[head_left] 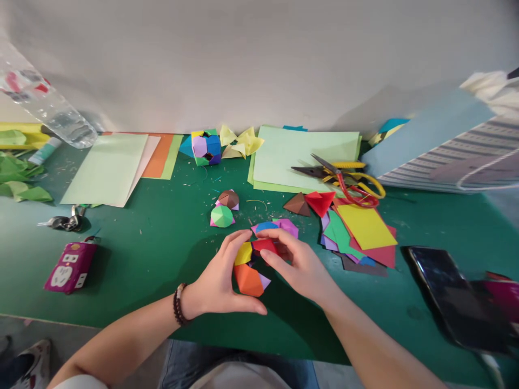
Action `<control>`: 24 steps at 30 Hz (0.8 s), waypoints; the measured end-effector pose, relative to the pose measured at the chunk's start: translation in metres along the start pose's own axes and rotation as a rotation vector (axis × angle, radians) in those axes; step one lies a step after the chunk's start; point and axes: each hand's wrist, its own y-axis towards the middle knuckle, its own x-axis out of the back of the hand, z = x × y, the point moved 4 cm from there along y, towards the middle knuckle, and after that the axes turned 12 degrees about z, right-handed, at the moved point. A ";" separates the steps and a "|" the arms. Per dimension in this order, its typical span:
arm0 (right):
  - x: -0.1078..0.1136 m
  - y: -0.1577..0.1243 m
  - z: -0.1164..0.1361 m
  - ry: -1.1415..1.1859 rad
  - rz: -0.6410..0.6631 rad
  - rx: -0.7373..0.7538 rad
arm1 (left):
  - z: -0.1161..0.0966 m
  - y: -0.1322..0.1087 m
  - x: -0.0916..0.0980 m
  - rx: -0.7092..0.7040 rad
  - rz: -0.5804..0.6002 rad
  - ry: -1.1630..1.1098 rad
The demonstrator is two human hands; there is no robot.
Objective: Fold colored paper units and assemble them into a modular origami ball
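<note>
Seemingly part-built, the red, yellow and orange folded-paper model [248,280], its gaps yet to close, is held between left hand [214,278] and right hand [302,267], in front of the fuller-looking, rounded multicoloured paper ball [213,145].

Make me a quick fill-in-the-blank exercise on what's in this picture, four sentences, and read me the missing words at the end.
1. Between the left hand and the right hand, the paper model has its large panel nearest the person in ____.
2. The beaded bracelet is on the person's ____ arm.
3. The scissor handles are ____, unlike the yellow ones of the pliers.
4. On the card pile beside the phone, the uppermost sheet is ____.

Missing words: orange; left; red; yellow.
</note>
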 end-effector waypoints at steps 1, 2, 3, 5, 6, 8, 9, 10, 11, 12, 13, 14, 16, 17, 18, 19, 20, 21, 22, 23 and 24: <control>0.000 0.000 0.000 -0.002 0.000 0.003 | 0.000 0.001 0.000 -0.007 0.013 0.014; 0.000 0.000 0.000 -0.002 0.000 0.008 | 0.000 0.001 0.000 -0.011 0.023 0.030; 0.000 -0.001 0.001 -0.003 0.000 0.013 | 0.000 0.002 0.000 -0.009 0.031 0.048; 0.000 -0.001 0.001 -0.010 -0.002 0.020 | 0.000 0.003 0.001 0.008 0.042 0.079; -0.001 -0.002 0.001 -0.016 -0.003 0.020 | 0.001 0.004 0.001 0.017 0.046 0.093; -0.001 -0.002 0.000 -0.028 -0.013 0.015 | 0.001 0.004 0.001 0.025 0.056 0.119; -0.002 -0.002 -0.001 -0.032 -0.019 0.009 | 0.001 0.004 0.000 0.026 0.061 0.128; -0.002 -0.002 -0.001 -0.034 -0.025 0.003 | 0.002 0.004 0.000 0.025 0.064 0.136; -0.003 -0.002 -0.001 -0.032 -0.030 -0.002 | 0.002 0.004 0.001 0.026 0.066 0.138; -0.003 -0.002 -0.001 -0.026 -0.030 -0.006 | 0.002 0.005 0.001 0.028 0.066 0.133; -0.003 -0.002 -0.001 -0.012 -0.022 -0.007 | 0.002 0.005 0.002 0.032 0.062 0.121; -0.003 -0.002 -0.001 0.010 -0.009 -0.003 | 0.002 0.005 0.003 0.035 0.051 0.099; 0.000 -0.003 0.000 0.076 0.021 0.017 | 0.002 0.005 0.007 0.043 0.020 0.004; 0.002 -0.004 0.001 0.115 0.029 0.030 | 0.002 0.005 0.009 0.053 0.011 -0.086; 0.006 -0.005 0.002 0.156 0.023 0.046 | 0.002 0.004 0.011 0.069 0.013 -0.208; 0.012 -0.006 0.002 0.199 -0.001 0.064 | 0.003 0.004 0.012 0.087 0.017 -0.352; 0.018 -0.007 0.003 0.240 -0.034 0.084 | 0.003 0.003 0.012 0.104 0.022 -0.507; 0.026 -0.009 0.004 0.275 -0.074 0.103 | 0.004 0.003 0.013 0.116 0.024 -0.661; 0.033 -0.010 0.004 0.298 -0.119 0.122 | 0.004 0.003 0.013 0.120 0.024 -0.800; 0.041 -0.011 0.004 0.297 -0.164 0.135 | 0.004 0.002 0.013 0.118 0.023 -0.916; 0.049 -0.012 0.003 0.267 -0.214 0.139 | 0.004 0.002 0.014 0.118 0.021 -1.010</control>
